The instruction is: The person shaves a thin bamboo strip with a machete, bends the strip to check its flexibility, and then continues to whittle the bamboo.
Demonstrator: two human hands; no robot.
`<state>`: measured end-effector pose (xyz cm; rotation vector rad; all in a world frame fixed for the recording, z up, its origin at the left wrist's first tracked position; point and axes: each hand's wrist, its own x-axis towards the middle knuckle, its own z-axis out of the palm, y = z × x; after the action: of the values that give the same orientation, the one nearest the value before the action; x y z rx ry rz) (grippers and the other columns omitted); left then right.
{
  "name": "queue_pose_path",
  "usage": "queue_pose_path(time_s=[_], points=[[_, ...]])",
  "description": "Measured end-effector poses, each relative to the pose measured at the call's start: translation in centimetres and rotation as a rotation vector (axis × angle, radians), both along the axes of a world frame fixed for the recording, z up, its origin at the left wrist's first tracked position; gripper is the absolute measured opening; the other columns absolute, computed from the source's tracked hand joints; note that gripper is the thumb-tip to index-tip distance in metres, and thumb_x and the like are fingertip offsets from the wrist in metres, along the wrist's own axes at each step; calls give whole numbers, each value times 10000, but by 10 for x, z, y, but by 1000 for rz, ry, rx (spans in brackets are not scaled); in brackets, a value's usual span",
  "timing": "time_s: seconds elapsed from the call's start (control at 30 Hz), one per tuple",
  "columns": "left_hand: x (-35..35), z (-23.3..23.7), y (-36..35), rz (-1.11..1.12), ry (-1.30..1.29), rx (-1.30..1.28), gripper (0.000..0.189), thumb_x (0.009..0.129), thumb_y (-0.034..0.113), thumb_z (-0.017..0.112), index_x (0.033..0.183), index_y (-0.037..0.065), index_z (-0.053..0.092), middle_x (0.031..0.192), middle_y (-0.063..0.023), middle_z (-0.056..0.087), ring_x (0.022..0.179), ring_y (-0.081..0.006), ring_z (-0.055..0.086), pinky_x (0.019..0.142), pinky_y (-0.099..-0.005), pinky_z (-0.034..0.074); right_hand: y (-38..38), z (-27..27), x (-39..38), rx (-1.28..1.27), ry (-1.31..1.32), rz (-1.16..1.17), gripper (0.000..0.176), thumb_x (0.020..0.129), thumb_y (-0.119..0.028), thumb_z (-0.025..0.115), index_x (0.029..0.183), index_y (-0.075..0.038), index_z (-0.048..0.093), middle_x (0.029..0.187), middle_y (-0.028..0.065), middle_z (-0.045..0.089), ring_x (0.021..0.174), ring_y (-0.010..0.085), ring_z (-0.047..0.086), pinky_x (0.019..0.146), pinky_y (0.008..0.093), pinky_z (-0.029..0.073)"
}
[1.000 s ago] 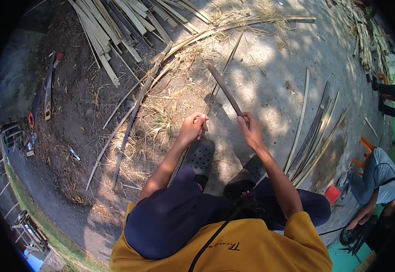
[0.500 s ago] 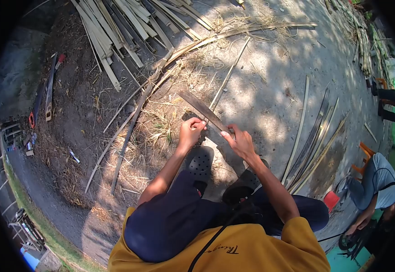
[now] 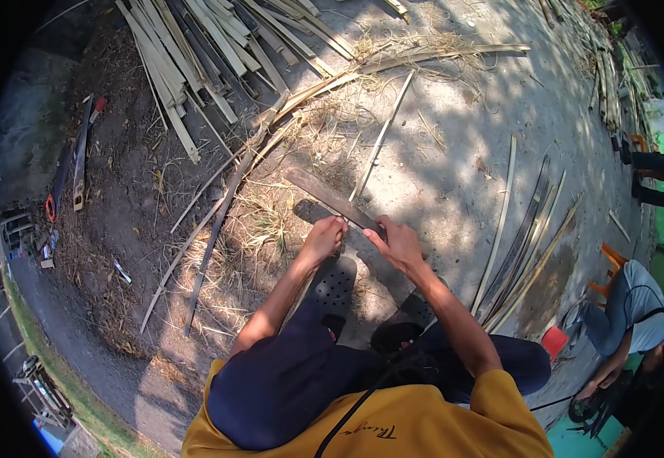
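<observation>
The long dark blade (image 3: 326, 195) lies flat and low over the ground; its long side runs on a slant, with the far end up and to the left and the near end down and to the right; the near end goes into the right hand (image 3: 397, 246), which is curled tight around it, fingers together; the rest of the blade sticks out past the hand, up and to the left.

The thin bamboo strip (image 3: 381, 137) is pale and very long; it points away from the person, up and a bit to the right; its near end is at the left hand (image 3: 323, 238), and the fingers there are closed on it in a fist; the blade crosses over the strip just above that hand; the 2 hands sit side by side, very close, and I cannot tell if they touch.

Under the hands is a black shoe with holes (image 3: 336, 284) on the dusty ground (image 3: 454, 168); a big pile of bamboo slats (image 3: 210, 46) lies far up; more long strips (image 3: 522, 237) lie well off to the right; another person in a grey shirt (image 3: 637, 301) bends down at the right edge.
</observation>
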<state>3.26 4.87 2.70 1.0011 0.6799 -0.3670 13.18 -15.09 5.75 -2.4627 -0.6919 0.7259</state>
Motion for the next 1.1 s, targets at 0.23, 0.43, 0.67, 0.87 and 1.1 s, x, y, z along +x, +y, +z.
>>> queue_pose_path(time_s=[0.23,0.43,0.67,0.87,1.1], points=[[-11,20,7,-15,118,-314,265,1130,259,447,894,160,515,615,118,305,458,-13,261,389,-229,160,6,-13,21,-43,70,-24,606,997,-651,568,1099,-65,682,711,229,689,746,465,701,716,542,541],[-11,14,5,13,129,-320,259,1132,289,462,912,161,513,627,115,292,448,-9,224,387,-226,150,1,-4,3,33,148,9,540,1010,-595,591,1074,-66,675,702,222,680,732,463,690,694,533,527],[-16,20,14,-8,124,-376,263,1133,300,471,911,164,506,630,118,299,453,-5,229,386,-218,154,15,-3,14,23,165,-51,562,1009,-588,596,1131,-51,709,716,218,695,735,446,701,691,524,527],[-18,17,14,-22,100,-523,257,1138,272,451,909,163,493,638,107,276,443,-9,212,379,-217,140,8,-5,16,60,135,6,582,1013,-597,581,1120,-37,701,695,219,676,717,441,693,676,521,517],[-17,20,18,-19,146,-574,273,1152,299,425,919,168,481,616,117,260,437,-6,192,374,-225,125,18,2,11,118,182,-67,548,1028,-567,557,1153,-47,677,708,237,674,759,472,684,723,534,513]])
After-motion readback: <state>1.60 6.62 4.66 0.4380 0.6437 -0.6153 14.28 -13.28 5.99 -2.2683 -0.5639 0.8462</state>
